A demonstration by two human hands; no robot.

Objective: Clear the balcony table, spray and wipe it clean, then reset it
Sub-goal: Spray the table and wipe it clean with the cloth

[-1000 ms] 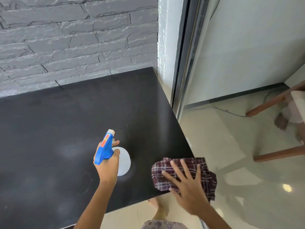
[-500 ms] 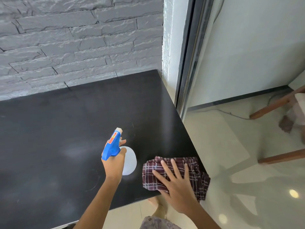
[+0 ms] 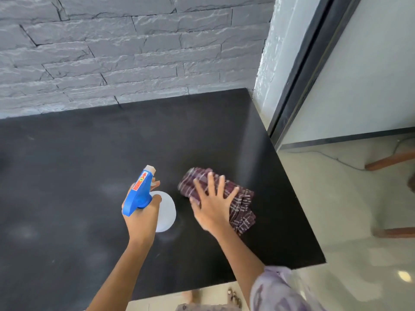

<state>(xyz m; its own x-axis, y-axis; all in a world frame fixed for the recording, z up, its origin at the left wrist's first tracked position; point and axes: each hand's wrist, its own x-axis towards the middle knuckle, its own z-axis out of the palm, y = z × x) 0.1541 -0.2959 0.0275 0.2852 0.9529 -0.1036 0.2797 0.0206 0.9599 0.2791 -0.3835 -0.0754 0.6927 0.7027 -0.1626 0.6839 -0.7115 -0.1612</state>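
Clearly wiping is in hand: the right hand [image 3: 212, 204], fingers spread wide, presses a plaid maroon cloth [image 3: 241, 206] flat on the black bench [image 3: 67, 176], while the left hand [image 3: 142, 217] grips a blue-headed white spray bottle [image 3: 143, 194]. Next, I judge, sweeping strokes toward the unwiped left side.
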